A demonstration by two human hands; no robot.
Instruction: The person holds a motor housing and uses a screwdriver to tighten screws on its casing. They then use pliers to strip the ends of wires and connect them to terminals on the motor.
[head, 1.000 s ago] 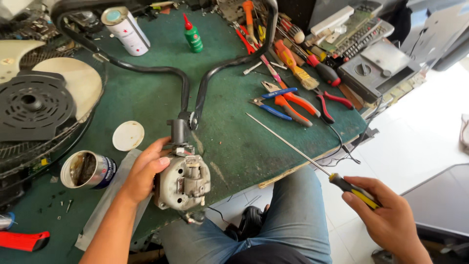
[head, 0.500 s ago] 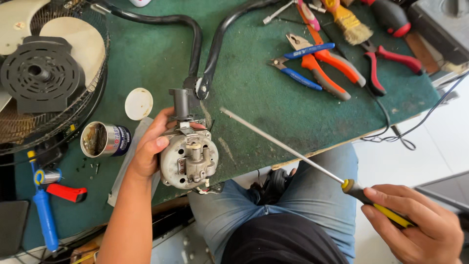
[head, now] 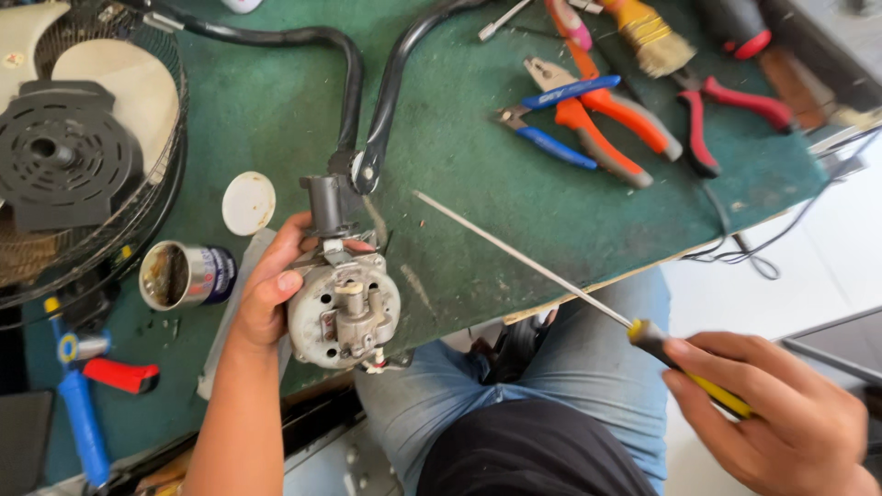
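Observation:
My left hand (head: pixel 269 283) grips a grey fan motor (head: pixel 343 309) at the near edge of the green workbench (head: pixel 459 156); the motor's back face points up at me, and a dark neck piece (head: pixel 329 204) rises from it toward two black curved cables (head: pixel 354 83). My right hand (head: pixel 770 413) holds a long screwdriver by its black and yellow handle (head: pixel 684 366), off the bench over my lap. Its thin shaft (head: pixel 514 253) lies slanted across the bench edge, tip pointing toward the motor but apart from it.
A fan guard with pale blades (head: pixel 83 147) and a black cover lies at the left. An open small tin (head: pixel 179 274) and a white lid (head: pixel 248 203) sit beside the motor. Pliers and cutters (head: pixel 597 115), a brush (head: pixel 648 37), and a blue and red tool (head: pixel 83 386) lie around.
The view has dipped toward my lap. The motor stays in my left hand at the bench edge; the screwdriver stays in my right hand with its tip near the motor.

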